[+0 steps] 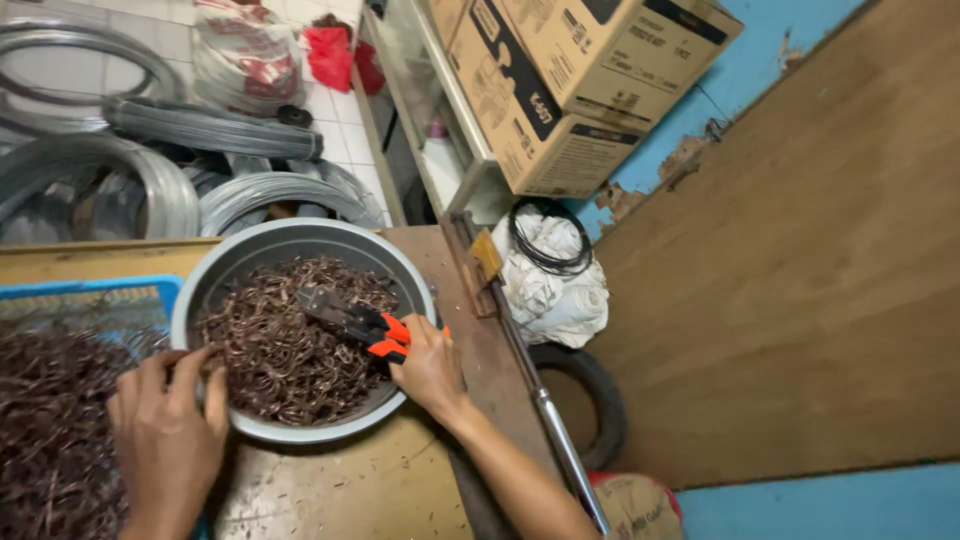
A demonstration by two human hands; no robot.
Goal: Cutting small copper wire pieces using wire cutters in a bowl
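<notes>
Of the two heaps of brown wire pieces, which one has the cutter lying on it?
The heap in the round grey metal basin: the orange-handled cutter rests there, held by the right hand. The blue tray's heap has none.

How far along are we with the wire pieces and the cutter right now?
Done: the grey bowl is heaped with brown wire pieces. In hand: right hand grips the orange-handled cutter over them; left hand steadies the rim. Left: a large pile remains beside it.
</notes>
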